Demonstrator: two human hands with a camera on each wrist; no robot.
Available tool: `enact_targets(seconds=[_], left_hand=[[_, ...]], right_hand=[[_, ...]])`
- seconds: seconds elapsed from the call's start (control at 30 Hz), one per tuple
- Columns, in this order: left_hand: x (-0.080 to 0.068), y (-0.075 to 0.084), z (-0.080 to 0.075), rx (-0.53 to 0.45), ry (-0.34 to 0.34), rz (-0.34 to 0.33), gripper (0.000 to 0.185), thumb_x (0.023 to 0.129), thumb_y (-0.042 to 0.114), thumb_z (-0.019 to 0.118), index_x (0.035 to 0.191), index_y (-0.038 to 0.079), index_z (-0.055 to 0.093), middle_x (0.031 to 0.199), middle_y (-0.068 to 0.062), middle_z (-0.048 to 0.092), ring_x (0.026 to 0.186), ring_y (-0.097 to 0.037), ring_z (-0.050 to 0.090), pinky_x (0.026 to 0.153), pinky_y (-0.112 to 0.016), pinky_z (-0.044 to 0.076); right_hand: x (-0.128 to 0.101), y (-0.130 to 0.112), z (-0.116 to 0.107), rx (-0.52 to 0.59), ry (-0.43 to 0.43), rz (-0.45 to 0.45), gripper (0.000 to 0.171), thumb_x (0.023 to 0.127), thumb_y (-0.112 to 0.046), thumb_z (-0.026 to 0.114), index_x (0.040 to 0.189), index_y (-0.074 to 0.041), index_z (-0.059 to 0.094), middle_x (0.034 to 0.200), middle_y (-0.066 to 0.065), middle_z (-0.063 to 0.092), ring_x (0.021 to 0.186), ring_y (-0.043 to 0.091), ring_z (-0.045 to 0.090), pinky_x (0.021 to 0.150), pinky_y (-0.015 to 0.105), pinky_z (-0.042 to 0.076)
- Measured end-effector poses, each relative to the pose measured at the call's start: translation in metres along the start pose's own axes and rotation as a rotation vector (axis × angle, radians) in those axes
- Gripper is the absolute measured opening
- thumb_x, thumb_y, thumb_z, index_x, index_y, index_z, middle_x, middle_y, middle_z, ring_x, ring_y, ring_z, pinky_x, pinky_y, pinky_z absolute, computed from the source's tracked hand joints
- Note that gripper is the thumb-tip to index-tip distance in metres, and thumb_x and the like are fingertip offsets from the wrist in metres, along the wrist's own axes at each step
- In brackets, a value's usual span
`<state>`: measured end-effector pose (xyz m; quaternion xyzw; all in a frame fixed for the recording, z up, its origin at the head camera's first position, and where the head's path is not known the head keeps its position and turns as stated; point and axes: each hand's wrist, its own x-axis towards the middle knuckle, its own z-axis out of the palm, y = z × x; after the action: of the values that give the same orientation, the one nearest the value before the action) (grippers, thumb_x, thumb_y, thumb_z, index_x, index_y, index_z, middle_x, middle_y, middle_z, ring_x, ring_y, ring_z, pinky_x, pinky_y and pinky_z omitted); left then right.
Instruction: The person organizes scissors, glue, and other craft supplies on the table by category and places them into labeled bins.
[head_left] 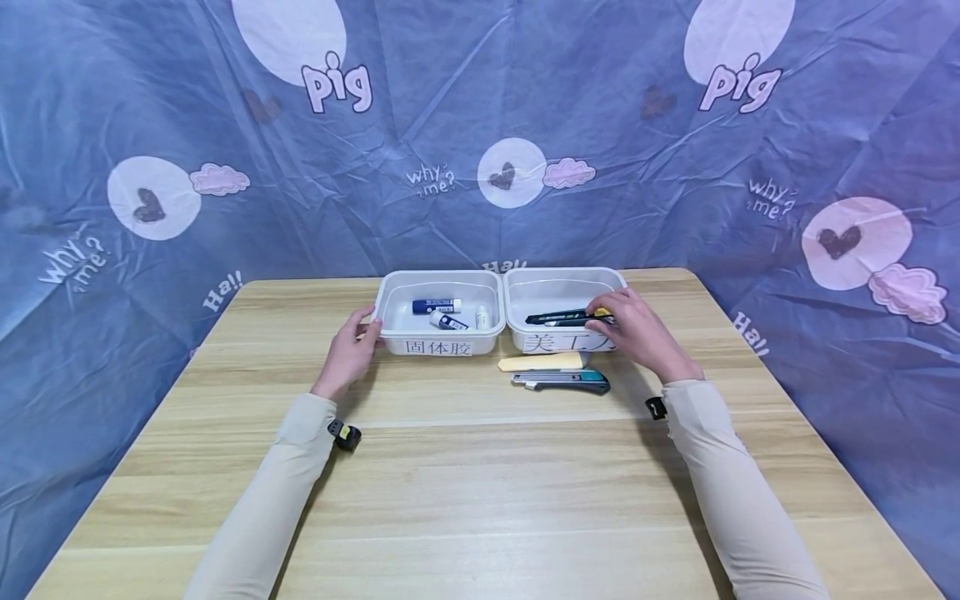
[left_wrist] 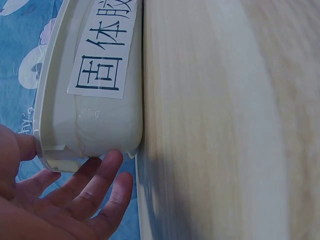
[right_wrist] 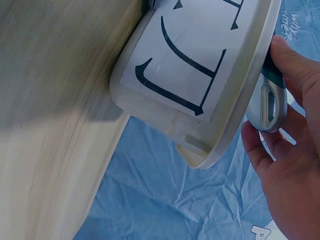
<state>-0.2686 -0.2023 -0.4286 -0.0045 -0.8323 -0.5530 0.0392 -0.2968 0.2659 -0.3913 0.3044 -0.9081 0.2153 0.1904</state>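
Note:
Two white plastic bins stand side by side at the table's far middle. The left bin (head_left: 438, 337) (left_wrist: 90, 120) holds several glue sticks (head_left: 437, 306) and bears a printed label. My left hand (head_left: 366, 332) (left_wrist: 80, 182) touches its front left corner, thumb at the rim and fingers nearly straight. The right bin (head_left: 558, 287) (right_wrist: 200, 85) is labelled too. My right hand (head_left: 607, 319) (right_wrist: 295, 150) grips a dark utility knife (head_left: 564, 317) (right_wrist: 270, 102) by its teal and silver end, just over this bin's front right rim.
Two more knives lie on the wooden table (head_left: 480, 483) in front of the right bin: a cream one (head_left: 542, 362) and a grey and teal one (head_left: 561, 381). A blue printed cloth (head_left: 480, 125) hangs behind and around the table.

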Motion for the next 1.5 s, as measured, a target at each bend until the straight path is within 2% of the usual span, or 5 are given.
enact_targets(seconds=[0.3, 0.7, 0.93, 1.17, 1.5], left_hand=[[0.001, 0.000, 0.001, 0.001, 0.003, 0.003, 0.053, 0.111, 0.027, 0.043, 0.159, 0.006, 0.033, 0.133, -0.034, 0.059, 0.112, -0.048, 0.066, 0.105, -0.050, 0.053], [-0.001, -0.001, 0.000, 0.014, 0.004, 0.007, 0.053, 0.111, 0.028, 0.043, 0.159, 0.006, 0.033, 0.134, -0.035, 0.058, 0.112, -0.048, 0.066, 0.105, -0.050, 0.053], [-0.001, 0.000, 0.000, 0.005, -0.002, -0.005, 0.053, 0.111, 0.028, 0.044, 0.159, 0.007, 0.034, 0.134, -0.034, 0.058, 0.113, -0.047, 0.066, 0.104, -0.051, 0.054], [0.001, 0.001, 0.001, 0.019, -0.008, -0.021, 0.053, 0.111, 0.029, 0.043, 0.159, 0.009, 0.033, 0.136, -0.033, 0.057, 0.114, -0.046, 0.066, 0.103, -0.050, 0.054], [0.003, 0.000, 0.001, 0.019, 0.000, -0.024, 0.053, 0.111, 0.030, 0.042, 0.159, 0.009, 0.033, 0.135, -0.033, 0.058, 0.113, -0.046, 0.066, 0.104, -0.050, 0.054]], right_hand=[[-0.003, 0.002, 0.000, 0.014, 0.016, 0.019, 0.017, 0.090, -0.004, 0.077, 0.103, 0.002, 0.070, 0.106, 0.018, 0.072, 0.113, 0.040, 0.060, 0.119, 0.064, 0.028], [-0.002, 0.001, -0.002, 0.016, 0.002, 0.025, 0.018, 0.091, -0.008, 0.077, 0.105, 0.001, 0.070, 0.109, 0.017, 0.071, 0.115, 0.038, 0.059, 0.120, 0.065, 0.027], [-0.001, -0.004, -0.006, 0.023, -0.019, 0.079, 0.024, 0.092, -0.018, 0.078, 0.109, -0.002, 0.070, 0.115, 0.015, 0.069, 0.120, 0.037, 0.057, 0.107, 0.055, 0.043], [-0.008, -0.011, -0.009, 0.034, -0.024, 0.026, 0.034, 0.091, -0.023, 0.079, 0.115, -0.001, 0.068, 0.110, 0.013, 0.067, 0.107, 0.030, 0.059, 0.092, 0.050, 0.049], [-0.025, -0.018, -0.010, 0.016, -0.023, -0.069, 0.037, 0.086, -0.023, 0.085, 0.112, -0.004, 0.068, 0.106, 0.010, 0.067, 0.101, 0.027, 0.062, 0.091, 0.047, 0.052]])
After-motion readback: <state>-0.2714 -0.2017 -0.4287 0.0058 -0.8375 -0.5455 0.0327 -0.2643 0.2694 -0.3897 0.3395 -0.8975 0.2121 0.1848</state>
